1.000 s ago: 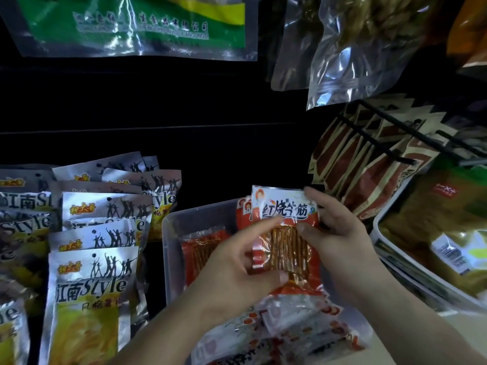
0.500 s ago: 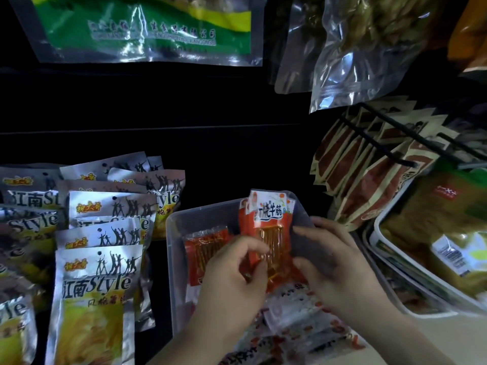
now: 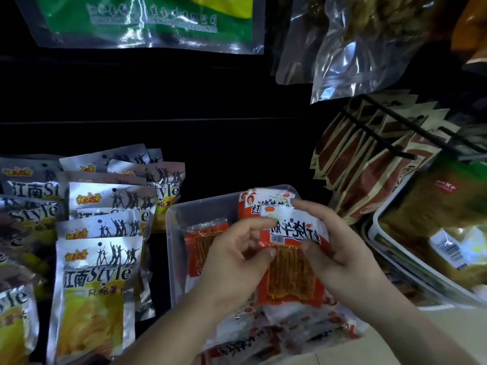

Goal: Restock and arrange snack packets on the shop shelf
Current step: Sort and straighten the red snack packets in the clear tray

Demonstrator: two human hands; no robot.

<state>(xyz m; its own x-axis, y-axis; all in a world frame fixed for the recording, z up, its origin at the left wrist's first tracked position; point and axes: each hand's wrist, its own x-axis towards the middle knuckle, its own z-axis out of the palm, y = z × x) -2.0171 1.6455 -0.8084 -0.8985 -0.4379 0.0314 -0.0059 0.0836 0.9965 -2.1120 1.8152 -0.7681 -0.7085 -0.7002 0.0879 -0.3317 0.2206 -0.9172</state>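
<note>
Red-orange snack packet [image 3: 290, 275] sits between both hands over the clear plastic bin [image 3: 175, 227]. Its long axis runs near-far, white label end far, window end near, print looks upside down. Left hand [image 3: 234, 264] pinches the left edge by the label. Right hand [image 3: 342, 254] grips the right side, thumb on front. More red packets [image 3: 201, 241] lie in the bin.

Shop: shelf w/ rows of silver snack packets [image 3: 97, 262], brown packets on peg hooks [image 3: 379, 133].
</note>
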